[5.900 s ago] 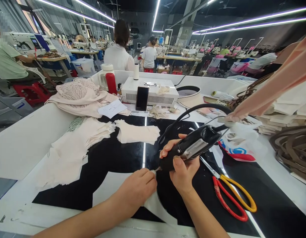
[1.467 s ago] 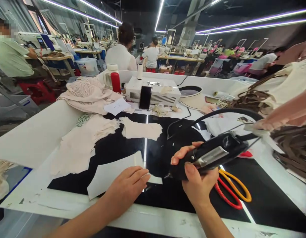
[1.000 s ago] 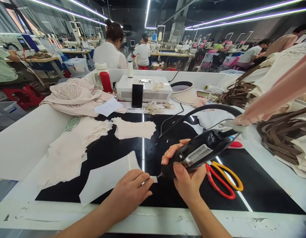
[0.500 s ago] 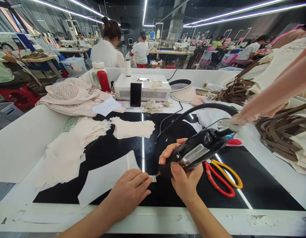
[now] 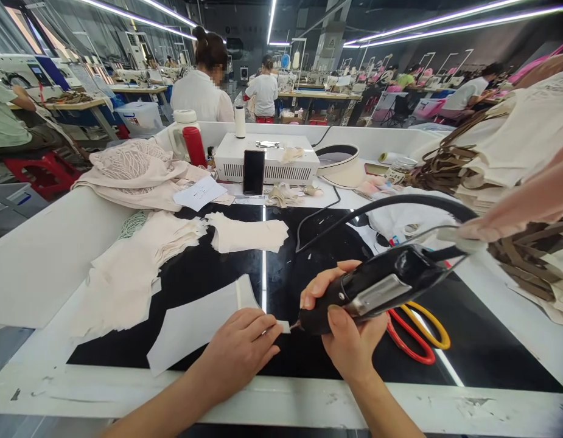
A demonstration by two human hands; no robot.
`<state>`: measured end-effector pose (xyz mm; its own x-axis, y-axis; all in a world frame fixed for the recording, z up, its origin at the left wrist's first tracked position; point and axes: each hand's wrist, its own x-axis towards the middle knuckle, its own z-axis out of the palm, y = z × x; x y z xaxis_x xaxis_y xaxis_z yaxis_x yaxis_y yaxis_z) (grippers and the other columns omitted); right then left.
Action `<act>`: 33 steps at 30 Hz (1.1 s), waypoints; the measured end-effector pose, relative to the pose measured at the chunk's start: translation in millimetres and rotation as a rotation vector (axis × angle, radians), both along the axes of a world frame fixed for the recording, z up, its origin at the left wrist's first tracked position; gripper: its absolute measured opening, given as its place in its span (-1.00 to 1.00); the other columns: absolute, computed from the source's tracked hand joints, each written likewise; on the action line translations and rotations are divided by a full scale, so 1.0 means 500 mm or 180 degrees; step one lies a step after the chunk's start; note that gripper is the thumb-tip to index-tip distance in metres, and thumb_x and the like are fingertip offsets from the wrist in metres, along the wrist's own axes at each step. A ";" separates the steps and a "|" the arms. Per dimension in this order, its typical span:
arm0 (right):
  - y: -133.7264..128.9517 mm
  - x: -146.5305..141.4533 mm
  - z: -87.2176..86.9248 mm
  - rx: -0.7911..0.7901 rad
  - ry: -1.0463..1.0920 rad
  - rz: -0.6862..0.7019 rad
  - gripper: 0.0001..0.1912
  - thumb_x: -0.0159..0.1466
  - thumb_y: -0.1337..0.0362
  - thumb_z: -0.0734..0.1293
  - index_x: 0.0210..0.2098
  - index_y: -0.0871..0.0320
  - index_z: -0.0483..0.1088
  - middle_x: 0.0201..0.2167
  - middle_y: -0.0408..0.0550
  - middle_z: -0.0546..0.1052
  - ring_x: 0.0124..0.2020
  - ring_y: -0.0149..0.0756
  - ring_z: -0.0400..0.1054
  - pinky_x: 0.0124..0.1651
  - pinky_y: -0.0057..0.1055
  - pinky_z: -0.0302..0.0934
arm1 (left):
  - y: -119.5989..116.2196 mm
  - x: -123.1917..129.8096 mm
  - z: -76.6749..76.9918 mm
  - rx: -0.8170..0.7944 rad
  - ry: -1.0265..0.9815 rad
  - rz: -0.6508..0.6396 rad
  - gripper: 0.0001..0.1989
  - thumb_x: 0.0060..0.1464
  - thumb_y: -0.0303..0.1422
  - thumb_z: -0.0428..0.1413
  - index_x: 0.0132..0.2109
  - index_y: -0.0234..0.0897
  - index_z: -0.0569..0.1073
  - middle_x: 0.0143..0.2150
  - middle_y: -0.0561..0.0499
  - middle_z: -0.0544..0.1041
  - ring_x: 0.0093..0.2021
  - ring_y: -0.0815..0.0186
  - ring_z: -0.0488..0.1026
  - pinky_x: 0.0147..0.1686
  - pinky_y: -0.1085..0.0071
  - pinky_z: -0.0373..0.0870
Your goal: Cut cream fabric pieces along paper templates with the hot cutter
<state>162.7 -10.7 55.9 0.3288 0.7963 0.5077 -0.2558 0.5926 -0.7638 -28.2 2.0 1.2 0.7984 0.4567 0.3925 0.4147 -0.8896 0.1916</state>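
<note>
My left hand (image 5: 242,347) lies low over the black board, its fingers closed on a narrow white strip (image 5: 283,326) whose end pokes out past the fingertips. A small dark glint shows between those fingers, too small to name. Wrapped in my right hand (image 5: 354,347) is a black corded hand tool (image 5: 375,292) with a metal side plate, tilted down to the left. Its thin tip sits at the strip's end; whether they touch I cannot tell. A white pattern-shaped sheet (image 5: 194,328) lies beside my left hand. Scissors with red and yellow handles (image 5: 416,347) lie partly behind my right hand.
Pale fabric pieces (image 5: 126,274) are stacked at left, with another cut piece (image 5: 249,234) at the board's back. Behind stand a white vented box (image 5: 267,159), a phone (image 5: 254,172) and a red bottle (image 5: 194,146). A pink hanging band (image 5: 514,225) meets the tool's cable at right.
The tool in my right hand has shifted slightly right and leans lower at its rear, with the cable and pink band following. My left hand keeps its grip. The whole view has shifted slightly.
</note>
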 end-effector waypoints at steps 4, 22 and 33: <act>-0.005 -0.003 -0.003 -0.0012 -0.0035 0.0028 -0.63 0.35 0.22 0.48 0.10 -0.02 0.37 -0.32 -0.19 0.52 -0.41 -0.38 0.43 -0.38 -0.39 0.36 | 0.000 0.001 0.003 -0.0064 0.0017 0.0010 -0.76 0.46 -0.37 0.01 0.15 -0.33 0.44 0.03 -0.11 0.56 0.01 0.12 0.52 0.03 0.15 0.54; -0.007 -0.006 0.001 0.0009 -0.0145 -0.0046 -0.61 0.32 0.22 0.50 0.08 -0.02 0.36 -0.35 -0.18 0.51 -0.45 -0.35 0.41 -0.42 -0.38 0.36 | 0.035 -0.052 0.005 -0.0501 -0.0171 -0.0004 -0.74 0.40 -0.60 0.00 0.10 -0.28 0.46 0.03 -0.07 0.57 0.05 0.22 0.50 0.09 0.23 0.52; -0.007 -0.003 -0.001 -0.0058 -0.0141 -0.0108 -0.61 0.30 0.22 0.50 0.07 0.01 0.37 -0.36 -0.16 0.51 -0.45 -0.33 0.41 -0.40 -0.35 0.37 | 0.036 -0.048 0.008 -0.0386 -0.0215 0.0040 -0.78 0.40 -0.57 0.03 0.06 -0.26 0.48 -0.01 -0.06 0.57 -0.01 0.21 0.51 0.00 0.25 0.54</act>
